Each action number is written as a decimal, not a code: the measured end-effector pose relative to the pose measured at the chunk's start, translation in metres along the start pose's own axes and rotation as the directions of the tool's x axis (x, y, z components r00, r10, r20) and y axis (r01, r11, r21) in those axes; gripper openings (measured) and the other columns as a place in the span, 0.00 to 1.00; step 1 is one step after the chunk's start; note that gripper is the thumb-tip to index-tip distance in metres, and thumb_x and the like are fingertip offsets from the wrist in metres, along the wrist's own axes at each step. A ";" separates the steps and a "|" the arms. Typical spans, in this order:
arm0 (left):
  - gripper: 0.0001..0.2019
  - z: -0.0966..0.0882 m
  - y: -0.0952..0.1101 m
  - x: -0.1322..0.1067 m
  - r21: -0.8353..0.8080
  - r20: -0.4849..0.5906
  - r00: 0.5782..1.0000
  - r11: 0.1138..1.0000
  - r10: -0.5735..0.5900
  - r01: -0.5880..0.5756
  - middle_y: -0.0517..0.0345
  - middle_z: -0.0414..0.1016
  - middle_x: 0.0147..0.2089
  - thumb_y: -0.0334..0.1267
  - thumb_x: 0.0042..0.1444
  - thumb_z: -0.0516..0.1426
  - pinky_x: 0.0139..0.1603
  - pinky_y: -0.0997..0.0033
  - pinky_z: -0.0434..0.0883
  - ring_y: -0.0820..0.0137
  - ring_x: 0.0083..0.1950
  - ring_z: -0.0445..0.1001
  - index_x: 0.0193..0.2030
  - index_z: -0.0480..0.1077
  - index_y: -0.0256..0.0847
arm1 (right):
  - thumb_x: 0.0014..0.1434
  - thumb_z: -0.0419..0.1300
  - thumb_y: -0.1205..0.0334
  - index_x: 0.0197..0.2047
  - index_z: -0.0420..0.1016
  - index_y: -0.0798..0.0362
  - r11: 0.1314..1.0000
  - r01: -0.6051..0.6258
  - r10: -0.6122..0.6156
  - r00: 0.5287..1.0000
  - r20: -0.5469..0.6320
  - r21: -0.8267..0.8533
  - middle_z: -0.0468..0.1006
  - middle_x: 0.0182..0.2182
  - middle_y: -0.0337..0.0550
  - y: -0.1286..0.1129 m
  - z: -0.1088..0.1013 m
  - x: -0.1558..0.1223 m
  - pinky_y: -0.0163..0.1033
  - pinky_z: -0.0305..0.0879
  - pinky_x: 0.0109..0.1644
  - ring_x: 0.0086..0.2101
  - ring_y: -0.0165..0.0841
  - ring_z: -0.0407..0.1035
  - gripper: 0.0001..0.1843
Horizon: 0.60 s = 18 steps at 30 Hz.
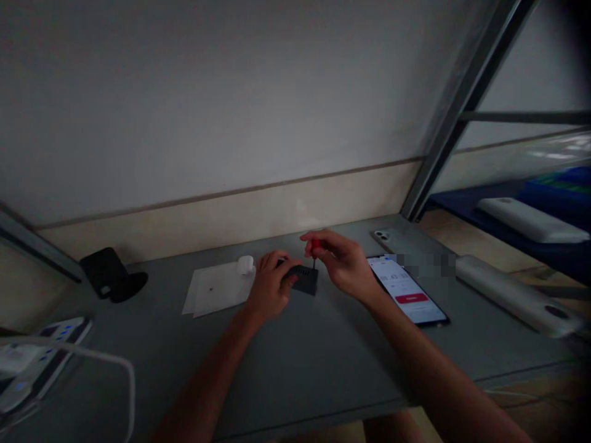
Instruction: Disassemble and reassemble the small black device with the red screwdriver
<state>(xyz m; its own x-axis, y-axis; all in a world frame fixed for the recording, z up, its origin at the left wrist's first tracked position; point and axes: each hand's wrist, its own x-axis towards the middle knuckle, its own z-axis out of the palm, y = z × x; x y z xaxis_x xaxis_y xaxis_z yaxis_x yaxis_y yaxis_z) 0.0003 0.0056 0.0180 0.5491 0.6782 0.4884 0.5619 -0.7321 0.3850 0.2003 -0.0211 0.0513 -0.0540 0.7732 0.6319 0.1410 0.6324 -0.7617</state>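
Observation:
On the grey desk, my left hand (273,284) grips the left side of a small dark box with slots (305,283), fingers over its top and thumb at the near side. My right hand (344,261) pinches the red handle of a screwdriver (316,245). The thin shaft points straight down at the box's far right corner; whether its tip sits in a screw is too small to tell. Just left of my left hand, a white earbud case (245,265) lies on white paper sheets (221,289), with a tiny dark speck on the paper.
A lit phone or tablet (410,295) lies right of my right hand, with another phone (382,239) behind it. A long grey case (512,295) is farther right. At left are a black stand (111,274), a power strip (50,357) and a white cable (132,381). The wall (231,215) bounds the back.

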 end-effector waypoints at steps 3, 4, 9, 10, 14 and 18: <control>0.17 -0.003 0.017 -0.002 0.051 0.006 0.999 0.997 0.051 -0.051 0.51 0.69 0.60 0.37 0.66 0.55 0.66 0.51 0.53 0.58 0.64 0.64 0.61 0.68 0.49 | 0.70 0.52 0.62 0.53 0.75 0.49 0.994 -0.037 0.033 0.999 0.041 0.106 0.77 0.37 0.42 0.003 0.000 -0.001 0.43 0.69 0.46 0.38 0.34 0.72 0.14; 0.16 -0.002 0.022 -0.002 0.045 0.013 0.998 0.997 0.059 -0.060 0.51 0.70 0.60 0.38 0.67 0.54 0.66 0.51 0.53 0.59 0.63 0.65 0.61 0.67 0.48 | 0.70 0.53 0.61 0.53 0.75 0.48 0.995 -0.028 0.025 0.999 0.032 0.099 0.77 0.40 0.43 0.003 0.000 -0.001 0.43 0.69 0.47 0.40 0.34 0.72 0.13; 0.11 0.011 0.033 -0.002 0.034 0.025 1.000 0.999 0.000 -0.001 0.53 0.75 0.53 0.35 0.65 0.57 0.63 0.53 0.54 0.60 0.58 0.70 0.53 0.67 0.43 | 0.63 0.62 0.64 0.46 0.79 0.48 0.999 0.026 -0.028 0.997 -0.078 -0.022 0.75 0.38 0.42 0.007 0.001 0.001 0.41 0.69 0.44 0.38 0.33 0.70 0.09; 0.11 0.013 0.033 -0.002 0.042 0.025 1.000 0.999 -0.019 0.018 0.53 0.75 0.52 0.33 0.64 0.58 0.62 0.53 0.54 0.60 0.57 0.70 0.52 0.67 0.43 | 0.64 0.60 0.65 0.48 0.78 0.48 1.000 0.015 -0.014 0.998 -0.066 0.009 0.75 0.36 0.41 0.008 0.001 0.001 0.41 0.69 0.44 0.36 0.33 0.70 0.10; 0.12 0.016 0.028 -0.001 0.082 0.014 0.998 0.994 -0.067 0.066 0.53 0.75 0.51 0.26 0.61 0.57 0.61 0.52 0.54 0.58 0.57 0.69 0.49 0.67 0.42 | 0.68 0.55 0.63 0.54 0.75 0.49 0.991 -0.040 0.035 0.999 0.041 0.125 0.78 0.36 0.41 0.007 0.000 0.000 0.42 0.69 0.45 0.37 0.34 0.73 0.14; 0.14 0.016 0.026 0.000 0.084 0.022 0.998 0.995 -0.058 0.056 0.54 0.75 0.50 0.23 0.59 0.56 0.60 0.52 0.54 0.59 0.56 0.69 0.48 0.66 0.42 | 0.67 0.58 0.60 0.46 0.77 0.50 1.000 -0.003 0.003 1.000 0.010 0.023 0.78 0.41 0.44 0.001 0.002 0.001 0.42 0.69 0.45 0.40 0.35 0.72 0.08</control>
<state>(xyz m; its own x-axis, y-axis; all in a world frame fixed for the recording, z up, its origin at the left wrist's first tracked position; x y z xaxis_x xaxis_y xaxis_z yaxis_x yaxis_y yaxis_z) 0.0250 -0.0126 0.0159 0.5294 0.7207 0.4476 0.6417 -0.6853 0.3444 0.1981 -0.0195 0.0506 -0.0637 0.7752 0.6285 0.1183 0.6312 -0.7666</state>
